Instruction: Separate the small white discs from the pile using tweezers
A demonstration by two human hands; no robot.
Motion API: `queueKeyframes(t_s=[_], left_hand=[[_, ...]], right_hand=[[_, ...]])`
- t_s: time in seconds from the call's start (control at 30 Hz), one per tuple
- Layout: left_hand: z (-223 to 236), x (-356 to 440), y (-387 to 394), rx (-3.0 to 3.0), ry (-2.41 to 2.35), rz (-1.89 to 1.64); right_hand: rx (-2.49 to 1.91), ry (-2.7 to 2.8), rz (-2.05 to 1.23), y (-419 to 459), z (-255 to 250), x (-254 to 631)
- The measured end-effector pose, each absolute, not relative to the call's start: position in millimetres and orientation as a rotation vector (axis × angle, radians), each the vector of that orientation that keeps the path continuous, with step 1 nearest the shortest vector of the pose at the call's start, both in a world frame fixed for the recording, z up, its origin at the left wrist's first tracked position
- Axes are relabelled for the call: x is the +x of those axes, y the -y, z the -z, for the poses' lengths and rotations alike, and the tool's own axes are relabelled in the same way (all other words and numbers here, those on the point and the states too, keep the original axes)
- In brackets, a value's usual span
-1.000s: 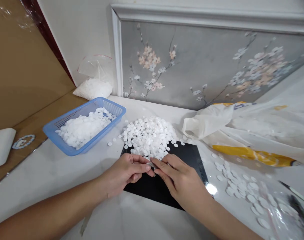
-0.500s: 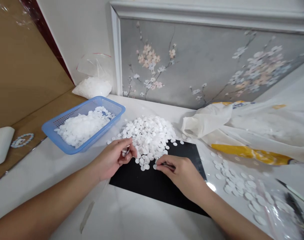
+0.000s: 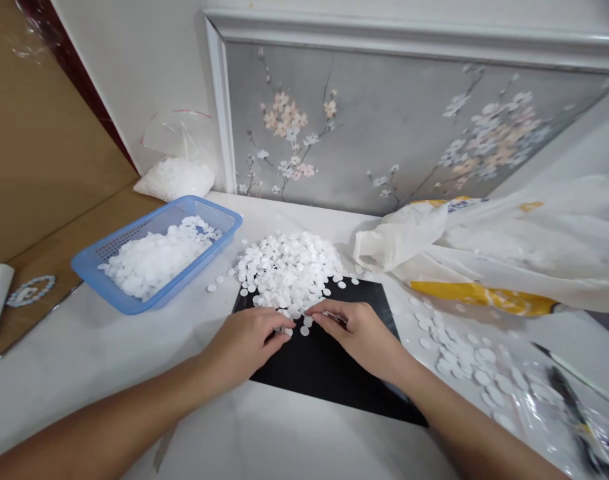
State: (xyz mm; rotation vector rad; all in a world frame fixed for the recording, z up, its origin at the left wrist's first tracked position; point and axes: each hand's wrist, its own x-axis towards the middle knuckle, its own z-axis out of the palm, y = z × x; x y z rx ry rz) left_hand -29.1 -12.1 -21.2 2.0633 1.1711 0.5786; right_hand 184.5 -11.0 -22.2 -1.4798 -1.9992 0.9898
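A heap of small white discs (image 3: 289,267) lies on the white table, spilling onto the far edge of a black mat (image 3: 329,373). My left hand (image 3: 247,343) rests on the mat with its fingertips pinched together at the heap's near edge; what they hold is too small to name. My right hand (image 3: 361,333) is beside it, closed on a thin metal tool (image 3: 335,319) whose tip points at loose discs between the two hands.
A blue basket (image 3: 115,303) of white discs stands at the left, with a clear bag of discs (image 3: 177,179) behind it. A white and yellow plastic bag (image 3: 484,257) lies to the right. More discs (image 3: 464,357) and a clear bag (image 3: 559,407) lie near the right edge.
My left hand came back from beside the basket to the heap's near edge. My right hand stayed at the heap with the tool. The view shifted slightly right.
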Motion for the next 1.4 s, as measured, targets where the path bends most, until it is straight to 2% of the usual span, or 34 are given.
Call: queueKeyframes(t_s=[0.4, 0.7, 0.77, 0.93, 1.03, 1.13, 1.27, 1.4], left_hand=[[20, -27, 10, 2.232, -1.222, -0.437], [21, -29, 6, 2.195, -1.286, -0.362], [21, -29, 6, 2.177, -1.293, -0.360], [19, -28, 8, 2.157, -1.296, -0.371], [16, -27, 9, 2.161, -1.281, -0.384], [15, -27, 9, 2.181, -1.275, -0.386], [18, -26, 7, 2.203, -1.277, -0.428], [21, -28, 6, 2.211, -1.268, -0.471]], right_hand=[[-1.310, 2.253, -0.842, 9, 28, 182], [-1.450, 2.055, -1.022, 9, 18, 184], [-1.548, 2.095, -0.933, 7, 10, 201], [-2.045, 2.240, -0.479, 9, -2, 265], [-2.114, 2.300, -0.463, 15, -3, 278], [-2.011, 2.235, -0.396, 17, -2, 255], [-1.665, 2.194, -0.511, 14, 11, 201], [-1.585, 2.218, -0.366, 15, 31, 175]])
